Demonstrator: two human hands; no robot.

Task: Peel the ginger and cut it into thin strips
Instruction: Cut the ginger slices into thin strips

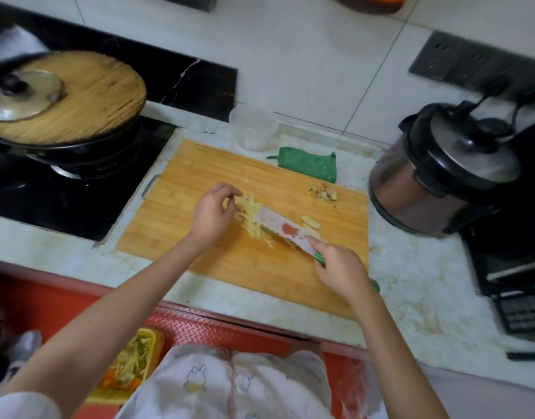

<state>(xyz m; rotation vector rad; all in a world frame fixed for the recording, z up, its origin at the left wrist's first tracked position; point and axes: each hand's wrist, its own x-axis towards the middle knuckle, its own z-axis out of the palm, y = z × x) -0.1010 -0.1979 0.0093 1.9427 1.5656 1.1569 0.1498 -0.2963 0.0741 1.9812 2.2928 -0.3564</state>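
- Right hand (342, 267): fingers wrapped round the green handle of knife (278, 226), one finger reaching onto the blade; firm hold.
- Knife blade tilted, running up-left across the board, far end buried in ginger strips (251, 217).
- Left hand (213, 211): fingers bent, tips at the pile's far-left edge, close against the blade. Pinch or plain touch: cannot tell.
- Ginger strips heaped mid-board, between left hand and blade, some lying on the blade.
- Ginger piece (311, 222), uncut, just past the blade on its right side, clear of both hands.
- Peel scraps (322, 193) near the board's far right edge, well apart from the pile.
- Cutting board (199, 176): bare wood left of, beyond and in front of the hands; near side close to the counter's front edge.
- Green cloth (308, 164) overlapping the board's far edge; clear cup (254, 128) just behind that edge.
- Pressure cooker (441, 173) to the right, only a narrow strip of counter (411, 282) between it and the board.
- Stove (48, 201) just beside the board's left edge; wok (88, 152) on it under a wooden lid (94, 98).
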